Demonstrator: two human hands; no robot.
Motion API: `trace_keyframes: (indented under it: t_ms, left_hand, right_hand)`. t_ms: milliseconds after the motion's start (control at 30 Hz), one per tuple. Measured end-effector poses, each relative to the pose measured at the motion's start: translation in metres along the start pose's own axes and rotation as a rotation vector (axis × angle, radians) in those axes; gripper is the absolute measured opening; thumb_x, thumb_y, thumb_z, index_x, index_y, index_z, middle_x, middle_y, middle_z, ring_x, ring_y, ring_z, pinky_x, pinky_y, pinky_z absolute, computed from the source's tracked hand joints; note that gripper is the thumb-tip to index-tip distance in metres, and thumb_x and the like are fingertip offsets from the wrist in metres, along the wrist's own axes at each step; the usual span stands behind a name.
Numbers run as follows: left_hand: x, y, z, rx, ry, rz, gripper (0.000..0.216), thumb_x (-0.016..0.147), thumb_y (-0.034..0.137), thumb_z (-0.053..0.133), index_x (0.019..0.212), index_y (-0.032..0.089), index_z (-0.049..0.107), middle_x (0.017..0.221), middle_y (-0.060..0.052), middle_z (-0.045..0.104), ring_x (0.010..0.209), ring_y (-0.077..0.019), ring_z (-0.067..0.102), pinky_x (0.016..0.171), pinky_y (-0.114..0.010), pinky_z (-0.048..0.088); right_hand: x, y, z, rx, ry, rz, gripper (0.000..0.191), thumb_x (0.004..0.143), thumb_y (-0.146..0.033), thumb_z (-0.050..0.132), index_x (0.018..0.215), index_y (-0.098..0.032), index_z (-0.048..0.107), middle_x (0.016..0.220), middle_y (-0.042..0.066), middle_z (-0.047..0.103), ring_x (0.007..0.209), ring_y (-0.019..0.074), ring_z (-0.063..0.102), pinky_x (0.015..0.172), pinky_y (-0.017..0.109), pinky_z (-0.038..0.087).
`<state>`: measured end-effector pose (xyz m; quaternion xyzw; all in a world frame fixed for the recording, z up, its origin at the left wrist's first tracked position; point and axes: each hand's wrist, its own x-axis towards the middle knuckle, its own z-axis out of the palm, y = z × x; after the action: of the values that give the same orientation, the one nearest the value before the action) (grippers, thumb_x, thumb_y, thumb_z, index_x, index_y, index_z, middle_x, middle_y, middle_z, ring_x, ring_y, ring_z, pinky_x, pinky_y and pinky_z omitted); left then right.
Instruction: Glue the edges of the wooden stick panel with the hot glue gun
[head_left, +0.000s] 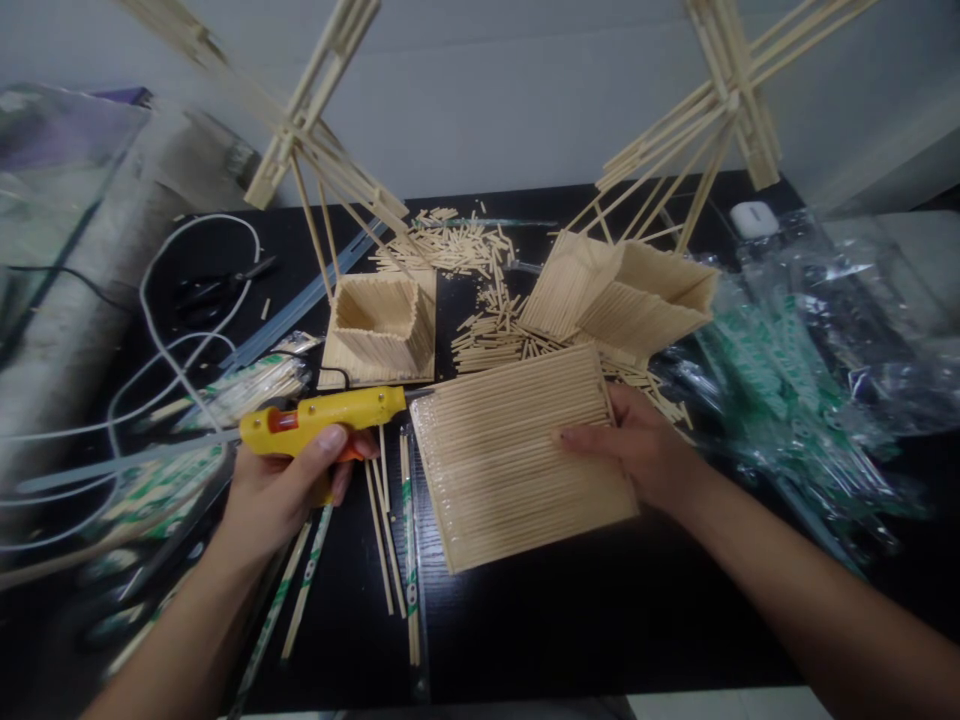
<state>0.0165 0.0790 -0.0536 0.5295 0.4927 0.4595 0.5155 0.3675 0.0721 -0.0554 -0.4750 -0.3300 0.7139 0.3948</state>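
Note:
My left hand (289,485) is closed around a yellow glue gun (326,418), with a finger by its orange trigger. The gun's nozzle points right at the upper left corner of a flat panel of glued wooden sticks (510,455) lying on the black table (600,620). My right hand (637,445) grips the panel's right edge, thumb on top. Several loose chopsticks (390,530) lie between my hands.
Behind the panel stand an open stick box (379,325) and a larger stick structure (622,295), each with tall stick frames. Cut stick pieces (465,250), scissors (214,290), white cables (172,370), clear glue rods and plastic chopstick wrappers (795,380) lie around.

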Motion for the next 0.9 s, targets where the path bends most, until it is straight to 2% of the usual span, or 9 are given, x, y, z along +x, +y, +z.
trace_keyframes:
  t_ms: [167,700,800,900]
  left_hand:
    - [0.0,-0.001,-0.002,-0.009,-0.034,-0.024,0.044,0.096,0.057,0.092,0.081,0.016,0.089,0.074,-0.009,0.084,0.039,-0.0136,0.063,0.034,-0.023,0.05]
    - [-0.002,-0.002,-0.008,0.145,-0.218,-0.082,0.053,0.098,0.065,0.085,0.077,0.016,0.089,0.062,-0.01,0.079,0.038,-0.0146,0.059,0.036,-0.024,0.047]
    - [-0.003,-0.004,-0.011,0.181,-0.244,-0.098,0.053,0.098,0.066,0.083,0.077,0.017,0.089,0.062,-0.01,0.079,0.038,-0.0156,0.058,0.037,-0.026,0.048]
    - [-0.005,-0.007,-0.014,0.225,-0.274,-0.1,0.046,0.099,0.064,0.08,0.079,0.025,0.091,0.052,-0.007,0.069,0.039,-0.0185,0.056,0.038,-0.029,0.046]
  right_hand:
    - [0.0,-0.001,0.001,0.012,0.03,0.018,0.029,0.068,-0.033,0.108,0.09,-0.027,0.091,0.098,0.005,0.092,0.09,0.0305,0.087,0.088,0.043,0.067]
    - [0.005,-0.004,0.0,0.064,0.082,0.042,0.032,0.065,-0.039,0.109,0.084,-0.026,0.085,0.096,0.006,0.091,0.093,0.0346,0.087,0.09,0.049,0.069]
    - [0.006,-0.003,-0.002,0.055,0.103,0.035,0.035,0.067,-0.04,0.108,0.09,-0.026,0.085,0.1,0.006,0.092,0.098,0.0363,0.088,0.094,0.053,0.069]
    - [0.007,-0.002,-0.003,0.07,0.129,0.031,0.037,0.067,-0.04,0.108,0.093,-0.027,0.085,0.104,0.007,0.092,0.105,0.0385,0.087,0.097,0.054,0.069]
